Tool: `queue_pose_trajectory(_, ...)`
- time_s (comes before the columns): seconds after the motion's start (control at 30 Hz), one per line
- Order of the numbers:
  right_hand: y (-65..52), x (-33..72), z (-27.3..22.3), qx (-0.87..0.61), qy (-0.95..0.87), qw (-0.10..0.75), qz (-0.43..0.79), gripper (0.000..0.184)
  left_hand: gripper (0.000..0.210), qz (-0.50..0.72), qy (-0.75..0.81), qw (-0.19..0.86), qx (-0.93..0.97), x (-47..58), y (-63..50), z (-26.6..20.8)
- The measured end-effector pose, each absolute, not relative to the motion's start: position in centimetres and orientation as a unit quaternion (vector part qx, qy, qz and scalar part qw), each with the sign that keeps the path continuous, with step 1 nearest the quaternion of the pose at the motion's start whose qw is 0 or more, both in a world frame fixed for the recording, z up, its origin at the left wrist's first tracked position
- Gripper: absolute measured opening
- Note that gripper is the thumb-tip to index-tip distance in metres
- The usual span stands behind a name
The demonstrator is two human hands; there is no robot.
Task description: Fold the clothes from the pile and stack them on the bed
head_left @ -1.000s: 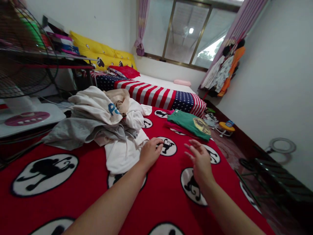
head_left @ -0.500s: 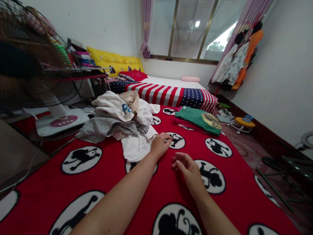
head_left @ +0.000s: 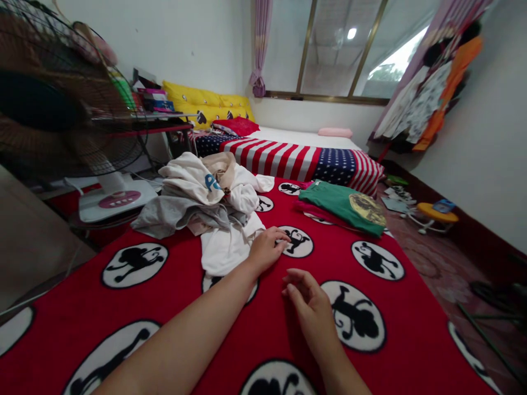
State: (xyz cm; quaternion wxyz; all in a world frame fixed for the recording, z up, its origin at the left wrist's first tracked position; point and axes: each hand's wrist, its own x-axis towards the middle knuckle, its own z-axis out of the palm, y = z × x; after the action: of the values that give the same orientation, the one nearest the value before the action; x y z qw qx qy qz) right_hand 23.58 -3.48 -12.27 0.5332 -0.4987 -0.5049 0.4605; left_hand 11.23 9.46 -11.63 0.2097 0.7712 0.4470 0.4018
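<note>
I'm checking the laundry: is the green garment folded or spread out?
Folded: the green garment lies as a compact, flat, straight-edged rectangle.

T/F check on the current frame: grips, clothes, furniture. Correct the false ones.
1. Left grip is nearer the clothes pile than right grip. True.
2. The green garment lies on a pink cloth. True.
3. Right grip holds the green garment. False: right grip is empty.
4. The fan is right of the clothes pile. False: the fan is left of it in the picture.
5. The stool has a green seat. False: the stool's seat is yellow.
</note>
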Motion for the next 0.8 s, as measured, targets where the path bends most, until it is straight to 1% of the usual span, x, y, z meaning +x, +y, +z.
queue_pose_trajectory(0.3, -3.9, 24.0, -12.4, -0.491, -0.472, 0.541, 0.493, 0.027, 0.014, 0.393, 0.465, 0.188, 0.770, 11.6, 9.6, -11.7)
queue_pose_trajectory(0.53, -3.2, 24.0, -12.4, -0.499, -0.460, 0.561, 0.475, 0.029, 0.015, 0.399, 0.453, 0.196, 0.773, 11.4, 9.6, -11.5)
queue_pose_trajectory(0.6, -2.9, 24.1, -12.3, -0.503, -0.447, 0.573, 0.467, 0.032, 0.018, 0.410, 0.451, 0.204, 0.766, 11.4, 9.5, -11.7)
queue_pose_trajectory(0.7, -2.6, 24.2, -12.3, -0.499, -0.437, 0.581, 0.471, 0.036, 0.028, 0.463, 0.454, 0.207, 0.733, 11.6, 9.0, -11.5)
queue_pose_trajectory(0.8, -2.5, 24.3, -12.5, -0.494, -0.444, 0.572, 0.481, 0.037, 0.041, 0.506, 0.453, 0.155, 0.718, 11.1, 8.9, -9.8)
